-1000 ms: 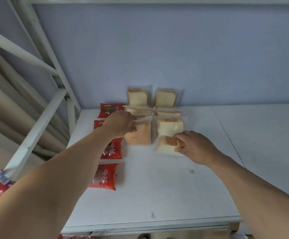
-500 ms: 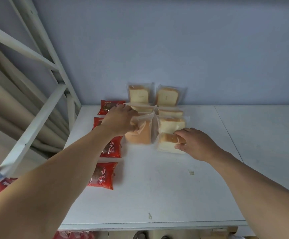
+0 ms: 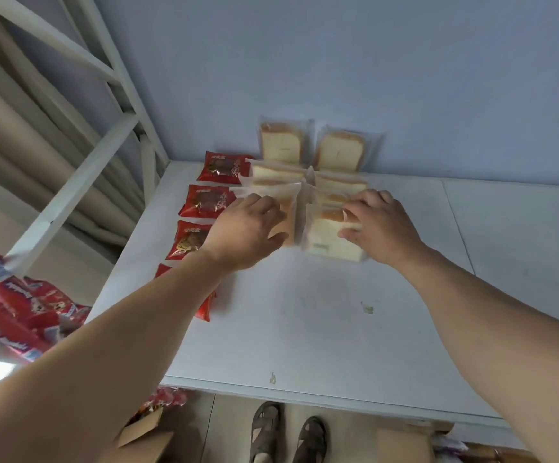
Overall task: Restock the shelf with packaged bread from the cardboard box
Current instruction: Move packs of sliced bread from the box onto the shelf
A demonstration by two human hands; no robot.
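Note:
On the white shelf (image 3: 305,322), clear packs of sliced bread stand in two rows running back to the blue wall. My left hand (image 3: 248,228) grips the front pack of the left row (image 3: 286,215). My right hand (image 3: 380,225) grips the front pack of the right row (image 3: 328,242), with its fingers over the crust. Two more bread packs (image 3: 281,142) lean upright against the wall. A cardboard box (image 3: 144,436) shows below the shelf's front edge, partly hidden by my left arm.
A column of red snack packs (image 3: 206,200) lies along the shelf's left side, beside the bread. White frame bars (image 3: 71,192) rise at the left. More red packages (image 3: 14,302) sit at the lower left. Two sandalled feet (image 3: 285,432) stand on the floor below.
The camera has tilted down, so the shelf's front edge, the box and the feet show. Both hands stay on the front bread packs, and the right one now lies higher over its pack.

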